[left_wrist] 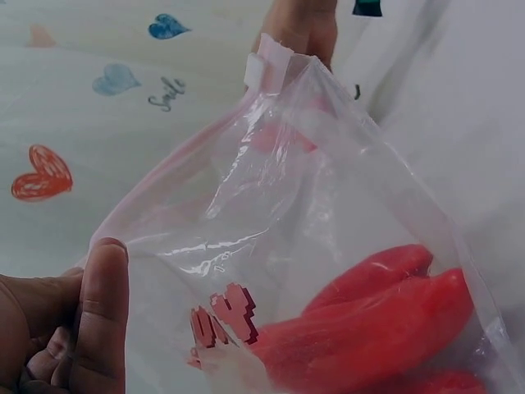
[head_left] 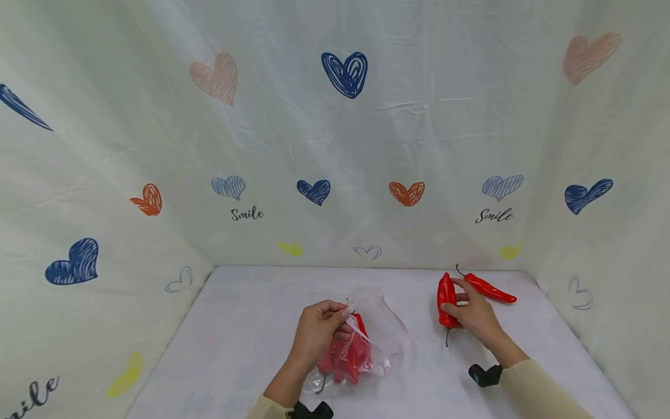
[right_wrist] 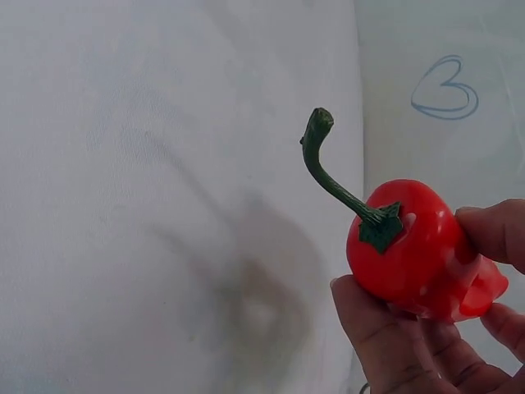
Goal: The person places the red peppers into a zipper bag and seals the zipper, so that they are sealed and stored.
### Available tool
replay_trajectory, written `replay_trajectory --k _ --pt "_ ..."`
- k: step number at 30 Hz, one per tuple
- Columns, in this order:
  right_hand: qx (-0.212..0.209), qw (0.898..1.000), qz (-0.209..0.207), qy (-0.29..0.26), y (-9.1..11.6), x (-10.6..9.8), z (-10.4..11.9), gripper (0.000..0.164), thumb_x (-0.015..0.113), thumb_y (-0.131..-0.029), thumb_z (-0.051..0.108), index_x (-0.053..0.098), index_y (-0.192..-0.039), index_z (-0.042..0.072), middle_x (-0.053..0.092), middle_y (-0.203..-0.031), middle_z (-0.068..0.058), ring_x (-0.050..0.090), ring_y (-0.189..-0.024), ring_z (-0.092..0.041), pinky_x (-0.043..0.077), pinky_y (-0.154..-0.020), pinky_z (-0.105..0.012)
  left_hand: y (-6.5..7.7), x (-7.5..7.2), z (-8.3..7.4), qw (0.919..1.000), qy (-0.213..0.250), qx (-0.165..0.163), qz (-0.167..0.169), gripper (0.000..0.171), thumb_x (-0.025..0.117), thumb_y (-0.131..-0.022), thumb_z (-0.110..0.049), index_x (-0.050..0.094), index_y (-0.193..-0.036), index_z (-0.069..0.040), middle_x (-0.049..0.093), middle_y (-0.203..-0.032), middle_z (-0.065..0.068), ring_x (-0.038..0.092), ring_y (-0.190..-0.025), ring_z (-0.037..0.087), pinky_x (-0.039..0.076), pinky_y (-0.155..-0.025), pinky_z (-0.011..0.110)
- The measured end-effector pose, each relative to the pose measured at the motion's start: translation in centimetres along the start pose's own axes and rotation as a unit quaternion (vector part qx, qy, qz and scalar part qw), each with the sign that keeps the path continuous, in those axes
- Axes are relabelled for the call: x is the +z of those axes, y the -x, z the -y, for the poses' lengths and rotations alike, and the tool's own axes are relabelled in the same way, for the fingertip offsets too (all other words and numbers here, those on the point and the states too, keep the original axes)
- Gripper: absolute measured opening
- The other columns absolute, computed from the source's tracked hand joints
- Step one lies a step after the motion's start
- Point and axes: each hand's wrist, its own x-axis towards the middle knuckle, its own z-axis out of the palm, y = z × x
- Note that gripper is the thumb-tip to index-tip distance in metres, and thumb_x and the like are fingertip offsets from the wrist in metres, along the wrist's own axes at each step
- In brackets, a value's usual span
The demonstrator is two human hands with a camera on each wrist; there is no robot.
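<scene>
My left hand [head_left: 320, 326] pinches the pink-edged mouth of a clear zip bag [head_left: 387, 326]. Several red peppers [left_wrist: 361, 328] lie inside the bag, seen through its plastic in the left wrist view. Farther right, my right hand [head_left: 475, 313] holds a red pepper [head_left: 445, 299] between thumb and fingers, its green stem [right_wrist: 332, 180] pointing toward me. In the right wrist view the pepper's shadow falls on the white surface. Behind that hand lies another, slimmer red chili pepper [head_left: 491, 288] with a curled dark stem.
The white table [head_left: 220, 337] runs back to a pale cloth wall [head_left: 450, 134] printed with hearts and "Smile". Side walls of the same cloth flank the table. A black wrist camera mount [head_left: 484, 375] sits on the right wrist, another [head_left: 312, 411] on the left.
</scene>
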Motion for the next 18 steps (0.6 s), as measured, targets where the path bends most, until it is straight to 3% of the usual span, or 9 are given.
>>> replay_trajectory --k 8,18 --pt "-0.011 1.0 0.005 -0.002 1.0 0.2 1.2 0.096 0.085 -0.089 0.026 0.026 -0.164 0.008 0.046 -0.147 -0.032 0.046 -0.133 -0.054 0.068 -0.074 -0.043 -0.2 0.0 0.1 1.0 -0.007 -0.004 -0.001 0.025 0.07 -0.102 -0.009 0.069 -0.117 0.011 0.077 -0.088 0.013 0.074 -0.069 0.014 0.066 -0.067 0.028" --pt "-0.03 0.999 0.013 -0.006 2.6 0.4 2.9 0.096 0.087 -0.088 0.028 0.03 -0.163 0.009 0.05 -0.145 -0.031 0.055 -0.128 -0.05 0.068 -0.072 -0.04 -0.3 0.0 0.0 0.9998 -0.021 -0.005 -0.004 0.022 0.071 -0.101 -0.012 0.072 -0.115 0.005 0.076 -0.088 0.012 0.075 -0.07 0.017 0.066 -0.068 0.029"
